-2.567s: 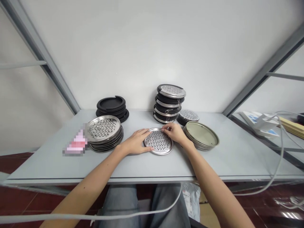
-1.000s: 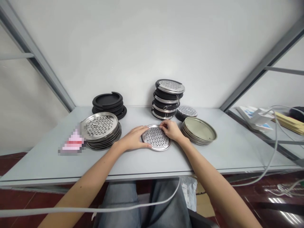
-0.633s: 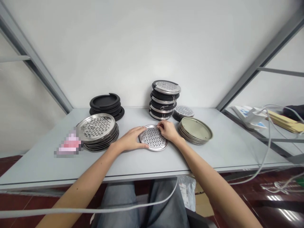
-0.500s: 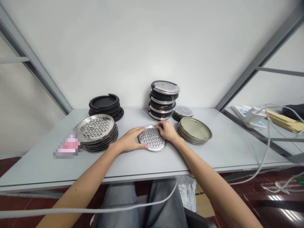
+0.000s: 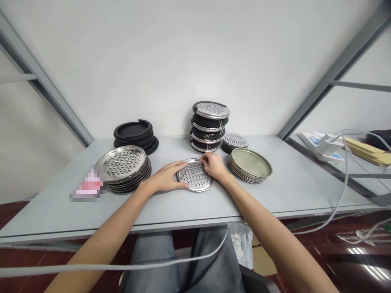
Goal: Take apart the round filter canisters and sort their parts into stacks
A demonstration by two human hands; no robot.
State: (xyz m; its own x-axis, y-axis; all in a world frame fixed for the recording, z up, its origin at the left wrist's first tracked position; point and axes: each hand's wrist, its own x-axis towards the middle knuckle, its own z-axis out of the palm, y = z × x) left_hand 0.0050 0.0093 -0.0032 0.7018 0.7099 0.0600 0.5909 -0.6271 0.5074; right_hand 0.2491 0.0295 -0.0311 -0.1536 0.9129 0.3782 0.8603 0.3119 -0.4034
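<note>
A round perforated steel disc point(image 5: 194, 176) lies flat on the grey table point(image 5: 183, 203) in front of me. My left hand point(image 5: 166, 177) rests on its left rim, fingers curved round the edge. My right hand point(image 5: 214, 166) pinches the far right rim with its fingertips. A stack of like perforated discs point(image 5: 125, 166) sits to the left. A stack of plain gold-toned lids point(image 5: 249, 165) sits to the right.
Black rubber rings point(image 5: 134, 134) are piled at the back left. A tall stack of assembled black-and-steel units point(image 5: 209, 126) stands at the back centre, a single one point(image 5: 233, 141) beside it. A grey cable point(image 5: 339, 195) hangs off the right; another crosses my lap.
Both hands have stayed on the disc with hardly any shift. The camera has drifted slightly, so the scene sits a little further left and higher in the picture.
</note>
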